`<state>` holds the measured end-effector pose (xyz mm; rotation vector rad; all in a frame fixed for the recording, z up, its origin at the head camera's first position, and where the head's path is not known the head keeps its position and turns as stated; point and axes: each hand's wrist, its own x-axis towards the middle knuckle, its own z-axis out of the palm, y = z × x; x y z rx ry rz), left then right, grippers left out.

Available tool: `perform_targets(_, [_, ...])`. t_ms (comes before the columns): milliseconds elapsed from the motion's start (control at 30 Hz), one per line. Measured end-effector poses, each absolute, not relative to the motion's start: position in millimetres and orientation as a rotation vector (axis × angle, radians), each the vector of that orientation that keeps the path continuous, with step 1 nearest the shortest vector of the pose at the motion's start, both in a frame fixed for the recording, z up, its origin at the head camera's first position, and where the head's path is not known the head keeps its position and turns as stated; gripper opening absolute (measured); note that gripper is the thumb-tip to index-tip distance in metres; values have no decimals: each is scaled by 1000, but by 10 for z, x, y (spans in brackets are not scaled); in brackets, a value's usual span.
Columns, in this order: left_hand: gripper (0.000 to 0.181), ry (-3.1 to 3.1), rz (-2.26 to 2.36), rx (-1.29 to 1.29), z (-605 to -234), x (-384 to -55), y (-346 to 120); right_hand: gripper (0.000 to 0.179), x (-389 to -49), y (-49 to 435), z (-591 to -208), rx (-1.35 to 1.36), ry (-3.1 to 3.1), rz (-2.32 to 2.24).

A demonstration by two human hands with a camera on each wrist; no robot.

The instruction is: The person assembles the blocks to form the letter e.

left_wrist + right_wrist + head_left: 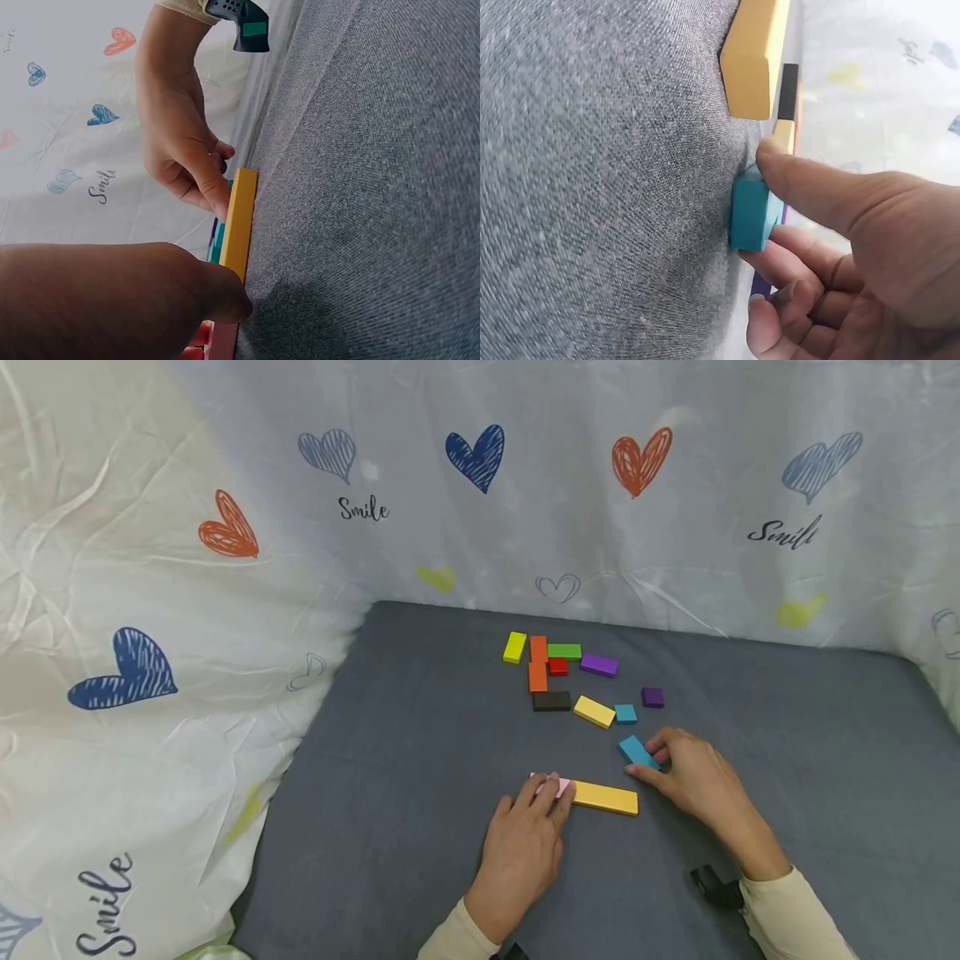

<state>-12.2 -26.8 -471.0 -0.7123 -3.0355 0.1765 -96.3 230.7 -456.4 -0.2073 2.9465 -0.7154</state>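
Note:
My left hand (521, 847) lies over a pink block (564, 787), its fingers across the top and far side. In the left wrist view the thumb is at the near side, where the pink block (221, 341) meets a long yellow-orange block (606, 797). The two blocks line up end to end on the grey cloth. My right hand (697, 777) pinches a blue rectangular block (637, 752) between thumb and fingers, just beyond the long block's right end. In the right wrist view the blue block (750, 214) is low at the cloth, apart from the yellow-orange one.
Farther back lie several loose blocks: yellow (514, 647), orange (537, 677), green (564, 652), red (558, 667), purple (598, 665), black (551, 701), pale yellow (594, 712), small blue (626, 714) and dark purple (652, 697). A heart-printed curtain (555, 527) borders the grey cloth (405, 735).

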Motion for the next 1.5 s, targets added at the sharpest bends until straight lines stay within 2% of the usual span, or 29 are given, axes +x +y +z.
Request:
perform_targets(600, [65,-2997,195,-709,-4710,-120,-277,34,-936,2313,-4589,-222,2936,-777])
perform_targets(1500, [67,-3020,199,-694,-4704,-114,-267,39,-867,2298,-4592,-223,2879,-820])
